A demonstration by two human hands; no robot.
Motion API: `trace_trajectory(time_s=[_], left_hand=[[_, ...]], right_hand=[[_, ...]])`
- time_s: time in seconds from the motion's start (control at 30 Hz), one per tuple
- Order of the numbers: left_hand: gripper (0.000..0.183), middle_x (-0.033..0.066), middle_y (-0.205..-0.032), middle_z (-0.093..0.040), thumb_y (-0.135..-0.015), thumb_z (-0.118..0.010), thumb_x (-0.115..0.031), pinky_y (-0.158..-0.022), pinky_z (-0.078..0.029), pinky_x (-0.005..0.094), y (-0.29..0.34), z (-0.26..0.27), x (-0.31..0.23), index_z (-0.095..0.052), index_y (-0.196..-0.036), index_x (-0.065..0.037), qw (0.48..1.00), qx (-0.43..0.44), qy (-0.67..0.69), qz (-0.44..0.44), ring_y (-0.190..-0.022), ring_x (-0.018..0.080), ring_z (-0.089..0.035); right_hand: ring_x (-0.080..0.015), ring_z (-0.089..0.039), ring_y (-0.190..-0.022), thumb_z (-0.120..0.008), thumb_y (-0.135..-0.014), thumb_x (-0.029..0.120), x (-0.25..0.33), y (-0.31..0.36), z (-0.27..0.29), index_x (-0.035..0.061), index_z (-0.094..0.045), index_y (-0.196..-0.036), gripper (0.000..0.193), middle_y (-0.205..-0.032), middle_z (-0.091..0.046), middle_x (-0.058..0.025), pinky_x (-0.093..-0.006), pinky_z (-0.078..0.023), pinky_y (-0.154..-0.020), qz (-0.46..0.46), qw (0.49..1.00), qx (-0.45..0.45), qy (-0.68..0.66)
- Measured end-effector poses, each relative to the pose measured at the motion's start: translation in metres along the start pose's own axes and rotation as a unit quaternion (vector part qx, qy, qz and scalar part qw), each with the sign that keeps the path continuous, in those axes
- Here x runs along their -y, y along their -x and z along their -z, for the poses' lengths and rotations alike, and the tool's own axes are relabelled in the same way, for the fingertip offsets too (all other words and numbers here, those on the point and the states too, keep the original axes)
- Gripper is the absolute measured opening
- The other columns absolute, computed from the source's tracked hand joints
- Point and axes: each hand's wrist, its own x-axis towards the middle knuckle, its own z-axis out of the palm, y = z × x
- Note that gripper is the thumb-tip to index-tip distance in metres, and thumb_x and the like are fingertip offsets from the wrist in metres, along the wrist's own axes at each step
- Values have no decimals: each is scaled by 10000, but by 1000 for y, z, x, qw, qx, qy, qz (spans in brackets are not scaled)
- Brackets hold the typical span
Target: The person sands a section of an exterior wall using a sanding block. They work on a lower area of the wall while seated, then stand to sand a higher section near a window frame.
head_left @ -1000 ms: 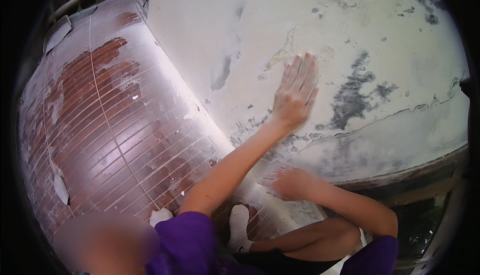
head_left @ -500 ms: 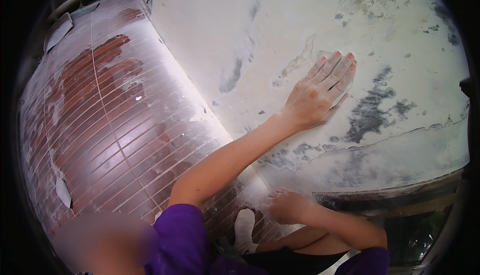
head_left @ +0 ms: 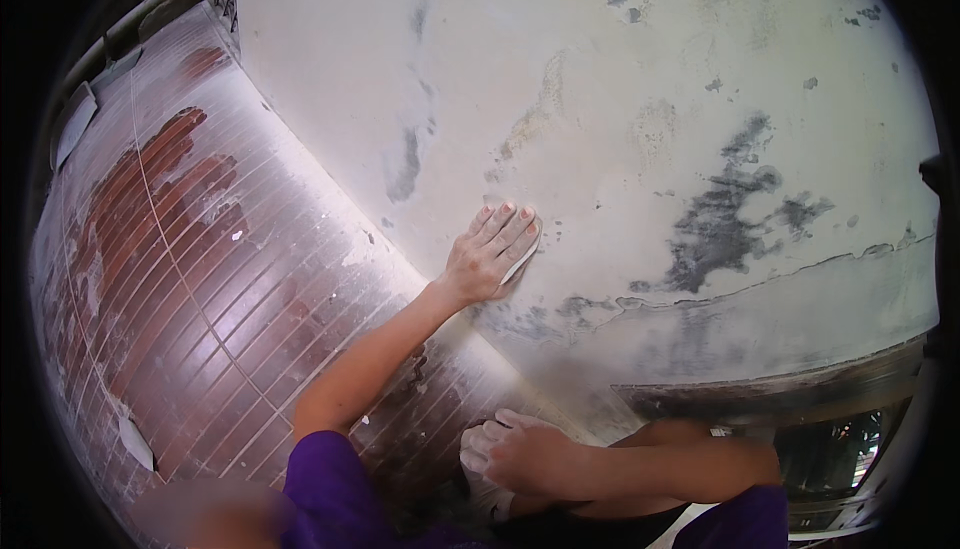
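Left hand (head_left: 490, 257) flat against the stained white wall (head_left: 620, 99), fingers (head_left: 505, 227) stretched out and close together, pressing a small pale sanding pad (head_left: 524, 261) onto the plaster; only the pad's right edge visible past the palm, rest hidden under the hand. Pad on the lower part of the wall, just above the line where wall meets the tiled floor (head_left: 200, 279), left of the big dark grey blotch (head_left: 725, 214). Left forearm running down from the wall toward a purple sleeve (head_left: 325, 484) at the bottom edge.

Right hand (head_left: 530, 454) low, below the wall's base, resting over a whitish dusty shoe (head_left: 480, 449); fingers curled loosely, knuckles toward the left, cannot tell whether anything gripped. Right forearm across the bottom of the view, second bit of purple cloth at the lower right corner.

Wall patchy: peeling paint, grey mould marks, a long crack line (head_left: 800, 264) curving across to the right of the left hand, paler band under it. Floor left of the wall made of narrow reddish-brown tiles, mostly coated with white dust, redder bare patch farther left. Small white chips (head_left: 135, 441) on the tiles far from the wall. Dark ledge (head_left: 780, 389) under the wall's right end
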Motion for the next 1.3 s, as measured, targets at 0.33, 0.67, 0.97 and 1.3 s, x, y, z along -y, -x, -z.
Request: trace_trajectory(time_s=[0.33,0.67,0.97,1.3], left_hand=[[553,180,-1514,-395,-895,-643,-206,-1139,-313,507,-28,32,-11,-489,-1386,-3,994,81,47,51,-1415,392,-340],[572,181,-1543,-352,-899,-593,-161,-1151,-279,517,-146,34,-39,-445,-1430,-7,989,-28,106,104,-1441,399,-289],[521,175,-1409,-529,-789,-628,18,-1042,-464,449,-70,10,-43,-584,-1307,3,983,-146,75,81,-1324,383,-479],[548,183,-1445,-490,-815,-631,27,-1085,-406,485,-51,12,-37,-537,-1355,17,980,-99,70,156,-1378,382,-409]], right_hand=[[-213,-607,-953,-615,-776,184,3,15,16,71,-649,-935,198,-867,-626,-51,-325,-455,-885,-4,1000,31,-1],[-235,-599,-956,-629,-750,172,6,14,18,72,-640,-937,213,-876,-613,-57,-336,-496,-819,-10,999,30,5],[-233,-598,-965,-580,-813,161,-2,14,-11,89,-652,-952,172,-892,-618,-45,-352,-476,-867,-33,998,-29,51],[-234,-611,-937,-555,-832,173,-8,18,-28,101,-668,-932,168,-858,-627,-42,-363,-494,-845,-25,998,-54,29]])
